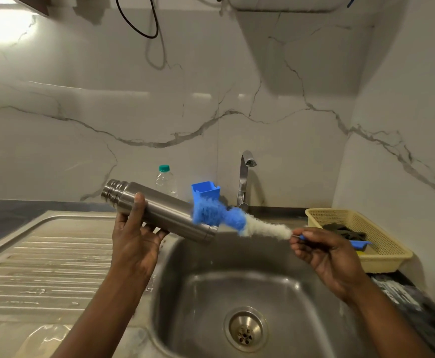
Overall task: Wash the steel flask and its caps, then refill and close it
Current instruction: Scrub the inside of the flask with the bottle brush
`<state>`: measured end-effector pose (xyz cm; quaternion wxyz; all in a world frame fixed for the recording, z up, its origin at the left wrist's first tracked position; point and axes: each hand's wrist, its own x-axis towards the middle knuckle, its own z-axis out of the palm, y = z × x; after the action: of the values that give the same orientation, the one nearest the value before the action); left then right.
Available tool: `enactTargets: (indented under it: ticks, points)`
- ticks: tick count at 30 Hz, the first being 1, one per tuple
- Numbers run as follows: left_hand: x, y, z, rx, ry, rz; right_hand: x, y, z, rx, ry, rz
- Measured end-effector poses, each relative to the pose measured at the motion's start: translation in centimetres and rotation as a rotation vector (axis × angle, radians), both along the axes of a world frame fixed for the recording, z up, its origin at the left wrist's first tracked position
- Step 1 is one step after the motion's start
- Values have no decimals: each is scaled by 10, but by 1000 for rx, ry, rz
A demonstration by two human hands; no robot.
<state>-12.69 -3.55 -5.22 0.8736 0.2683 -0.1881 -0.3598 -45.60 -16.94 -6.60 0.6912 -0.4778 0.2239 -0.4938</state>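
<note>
Two hands over the sink [301,293]: your left hand [133,239] grips the tilted flask [164,210], your right hand [325,251] pinches the brush [226,218] handle, bristles against the flask's right end — scrubbing step. Next, likely: rinse it under the far tap [245,177].

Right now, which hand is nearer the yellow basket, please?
Right. The right hand, gripping the bottle brush, is beside the yellow basket; the left hand holds the steel flask farther left.

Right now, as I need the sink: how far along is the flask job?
Nothing visibly finished. In hand: left hand holds the steel flask tilted over the sink, right hand holds the brush against it. Tap dry, so rinsing, caps, refilling, closing remain.
</note>
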Motion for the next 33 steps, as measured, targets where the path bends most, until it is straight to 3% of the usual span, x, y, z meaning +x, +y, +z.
enactTargets:
  ticks: [33]
  points:
    - [-24, -2, -10, 75, -3, -201, 4, 0, -8, 33, -3, -4]
